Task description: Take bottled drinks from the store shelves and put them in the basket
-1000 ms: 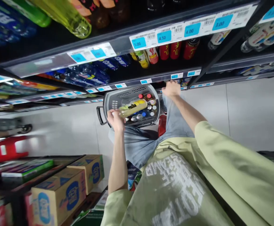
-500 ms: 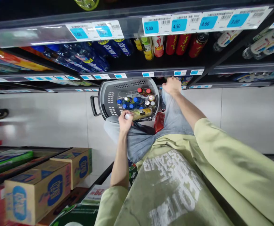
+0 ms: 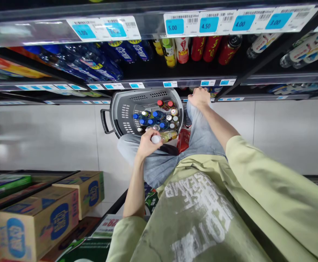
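Gripping the neck end of a clear, pale yellow drink bottle [image 3: 169, 137], the left hand [image 3: 148, 143] wraps its fingers just below the white cap. The right hand [image 3: 199, 97] rests over the knee of the faded blue jeans [image 3: 194, 114], fingers bent; whether anything lies under them I cannot tell. The bottle slants at the near side of a grey plastic basket [image 3: 137, 105], cap up and leftward; whether its base is inside or above the rim is hidden. The step in hand looks like guiding this bottle at the basket's near edge, and the next move seems to call for keeping its base off the rim and off the packed caps beside it. Blue-capped bottles [image 3: 155, 114] and red-capped bottles [image 3: 170, 104] crowd the right half, while the left half, by the perforated wall and black handle [image 3: 103, 122], offers more room. The far rim sits close to the dark lower shelf edge [image 3: 152, 83], and the jeans border the near rim, so movement is freest from above or from the left, over the pale tiled floor [image 3: 52, 134].
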Available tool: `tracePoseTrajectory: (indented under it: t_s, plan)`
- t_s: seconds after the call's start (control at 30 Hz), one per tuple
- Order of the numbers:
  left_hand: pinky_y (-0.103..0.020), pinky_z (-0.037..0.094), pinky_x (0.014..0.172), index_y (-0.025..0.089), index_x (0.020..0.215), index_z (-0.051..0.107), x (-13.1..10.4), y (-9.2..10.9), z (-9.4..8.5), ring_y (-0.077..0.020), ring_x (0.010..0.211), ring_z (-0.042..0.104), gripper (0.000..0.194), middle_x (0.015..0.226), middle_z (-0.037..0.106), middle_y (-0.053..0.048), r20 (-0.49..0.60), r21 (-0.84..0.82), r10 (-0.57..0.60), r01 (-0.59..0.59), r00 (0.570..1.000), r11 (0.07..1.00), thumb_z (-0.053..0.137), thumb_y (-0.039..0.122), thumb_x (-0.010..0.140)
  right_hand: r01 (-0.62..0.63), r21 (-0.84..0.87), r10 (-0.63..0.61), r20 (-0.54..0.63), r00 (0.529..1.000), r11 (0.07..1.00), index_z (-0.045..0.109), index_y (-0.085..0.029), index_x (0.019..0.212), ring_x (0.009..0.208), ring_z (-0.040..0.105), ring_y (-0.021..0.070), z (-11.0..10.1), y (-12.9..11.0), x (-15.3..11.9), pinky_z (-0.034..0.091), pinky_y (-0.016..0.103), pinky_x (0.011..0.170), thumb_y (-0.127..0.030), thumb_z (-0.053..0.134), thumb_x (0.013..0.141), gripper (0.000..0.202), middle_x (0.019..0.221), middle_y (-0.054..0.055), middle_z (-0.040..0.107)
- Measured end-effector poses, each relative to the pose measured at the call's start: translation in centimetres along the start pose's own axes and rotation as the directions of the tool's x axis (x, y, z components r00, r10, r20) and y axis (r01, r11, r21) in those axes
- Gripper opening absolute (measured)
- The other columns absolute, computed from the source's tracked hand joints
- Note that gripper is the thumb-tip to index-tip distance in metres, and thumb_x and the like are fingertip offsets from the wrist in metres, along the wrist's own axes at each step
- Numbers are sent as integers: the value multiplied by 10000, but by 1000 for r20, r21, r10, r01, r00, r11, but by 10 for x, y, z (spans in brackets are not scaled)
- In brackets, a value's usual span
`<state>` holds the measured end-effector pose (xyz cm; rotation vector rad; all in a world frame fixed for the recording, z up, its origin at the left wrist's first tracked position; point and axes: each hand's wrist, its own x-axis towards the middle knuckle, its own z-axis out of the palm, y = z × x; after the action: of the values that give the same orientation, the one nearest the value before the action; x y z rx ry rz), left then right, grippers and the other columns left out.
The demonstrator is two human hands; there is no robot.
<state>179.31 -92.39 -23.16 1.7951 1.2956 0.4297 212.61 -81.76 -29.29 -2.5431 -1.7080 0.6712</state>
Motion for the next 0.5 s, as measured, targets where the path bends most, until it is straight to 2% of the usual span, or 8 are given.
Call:
tracePoseTrajectory:
  t_s: [0.13,0.23,0.33,0.5]
  plan:
    - [-284,500,671,217,903,638,3,-3,1,-155,740,576,199,890,597,4,33,-10,-11,11,999,1000,759,315,778,-13,2,13,13,1000,1000,679,-87,1354,1304,532,442,-4,-1,-3,493,602,1057,-481,531,1012,541,1349,257,655]
    - [-331,549,827,218,926,650,7,-5,-2,-193,863,616,193,958,616,-21,2,39,-21,21,1000,999,751,296,781,-12,4,12,19,1000,1000,676,-83,1359,1310,531,443,-5,0,-3,491,602,1056,-493,522,1020,554,1351,261,652]
    - [-382,542,971,217,940,660,12,-5,-7,-229,962,627,183,1014,630,-43,2,112,-27,27,1000,993,730,246,774,-6,12,6,17,1000,1000,671,-79,1366,1309,530,449,-4,1,-2,490,608,1049,-520,514,1024,580,1350,269,649]
    - [-411,530,1018,213,997,656,18,-7,-12,-256,1022,625,239,1062,603,-60,62,193,7,-19,998,981,672,190,759,2,27,-2,12,1000,1000,675,-68,1351,1302,526,456,0,2,0,493,615,1041,-536,513,1021,595,1347,281,644]
